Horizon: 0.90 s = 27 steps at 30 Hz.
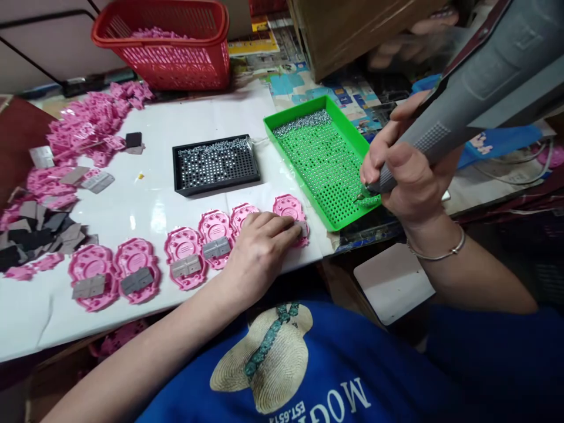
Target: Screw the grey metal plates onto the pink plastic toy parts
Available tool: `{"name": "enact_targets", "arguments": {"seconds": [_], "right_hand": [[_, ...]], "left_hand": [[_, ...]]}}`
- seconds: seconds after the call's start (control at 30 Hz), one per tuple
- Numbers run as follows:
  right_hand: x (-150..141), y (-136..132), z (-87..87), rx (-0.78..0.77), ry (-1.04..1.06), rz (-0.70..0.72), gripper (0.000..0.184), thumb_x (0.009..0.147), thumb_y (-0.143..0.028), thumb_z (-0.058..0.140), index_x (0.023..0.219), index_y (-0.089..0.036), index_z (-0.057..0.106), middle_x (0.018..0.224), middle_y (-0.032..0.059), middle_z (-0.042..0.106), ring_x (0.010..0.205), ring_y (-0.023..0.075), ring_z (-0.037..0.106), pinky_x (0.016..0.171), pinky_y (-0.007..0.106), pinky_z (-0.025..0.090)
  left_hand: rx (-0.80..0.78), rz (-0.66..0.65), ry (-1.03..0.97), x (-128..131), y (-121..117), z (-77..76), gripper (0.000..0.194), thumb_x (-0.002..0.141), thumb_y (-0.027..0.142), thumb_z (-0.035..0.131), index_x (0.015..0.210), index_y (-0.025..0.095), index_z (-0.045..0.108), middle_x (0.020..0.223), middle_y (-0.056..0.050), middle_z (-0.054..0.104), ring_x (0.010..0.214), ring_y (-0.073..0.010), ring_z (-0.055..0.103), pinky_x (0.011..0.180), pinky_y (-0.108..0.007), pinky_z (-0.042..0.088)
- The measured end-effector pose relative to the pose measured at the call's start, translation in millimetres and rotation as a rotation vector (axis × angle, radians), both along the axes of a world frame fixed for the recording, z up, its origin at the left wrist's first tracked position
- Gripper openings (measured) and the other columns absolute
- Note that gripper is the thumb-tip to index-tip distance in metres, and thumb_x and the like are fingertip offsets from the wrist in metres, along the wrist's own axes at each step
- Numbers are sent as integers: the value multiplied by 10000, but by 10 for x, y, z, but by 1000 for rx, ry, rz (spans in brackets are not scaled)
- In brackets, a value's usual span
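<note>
Left hand: we see our left hand [262, 247] palm down, fingers extended close together, tips on the grey plate [302, 228]; thumb hidden, so we can't tell if it pinches.
Right hand: our right hand [412, 176] is wrapped round the grey power driver [476, 88], thumb and fingers gripping it near the nose.
Driver bit: points down-left into the green tray [331, 226], over its near right part; contact with a screw, can't tell.
Pink casing: the rightmost pink casing [287, 205] lies flat on the tabletop [154, 205], partly under our left fingers, just left of the green tray.
Key relation: casing sits left and slightly nearer us than the bit, tray wall between; left hand is nearer, touching its plate; right hand well apart.
Long axis: casing runs roughly away from us; grey plate lies across its near half.
Row: we count five more pink casings [185, 239] stretching left, four with plates showing; the one beside our left hand is mostly covered.
Screws: silver screws [304, 122] heaped at the green tray's far end; more in the black tray [176, 187].
Back left: pink parts [83, 126] piled loose, red basket [176, 64] behind.
</note>
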State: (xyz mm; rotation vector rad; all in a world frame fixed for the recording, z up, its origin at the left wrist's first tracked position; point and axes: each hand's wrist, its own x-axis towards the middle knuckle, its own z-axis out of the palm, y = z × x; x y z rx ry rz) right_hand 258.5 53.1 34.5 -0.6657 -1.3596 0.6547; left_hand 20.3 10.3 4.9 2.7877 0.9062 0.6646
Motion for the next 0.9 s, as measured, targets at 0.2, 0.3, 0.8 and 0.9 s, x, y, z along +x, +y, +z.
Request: {"name": "enact_targets", "arguments": {"seconds": [0.2,0.3,0.8,0.9], "right_hand": [[-30,40,19,34,54,31,309,739,-297,802,1021,-244,685,584,-67,560,419,92,475,407,271,352],[-52,77,4,89,100,13,312,703,-291,820,986,-227,707,557,-69,547,386,79,451,368,265,313],[-63,85,11,83,51,-91,342,667,-417,845,933,-260,700,655,-36,554,393,88,442,306,283,317],[-62,77,9,63,43,-125,377,658,-455,845,954,-266,707,642,-32,530,409,103,454,316,295,339]], "left_hand": [[44,37,11,-49,-27,11,181,964,159,542,1083,148,679,1069,-82,729,893,-204,606,790,-355,433],[42,55,54,-75,-61,39,173,959,154,545,1064,148,682,1054,-83,735,877,-204,598,781,-361,429],[88,61,93,-9,-41,27,166,976,188,540,1044,170,690,1026,-55,739,825,-191,566,722,-358,371],[74,68,115,-6,-34,27,174,981,193,527,1033,174,692,1017,-59,738,825,-193,566,716,-363,371]]}}
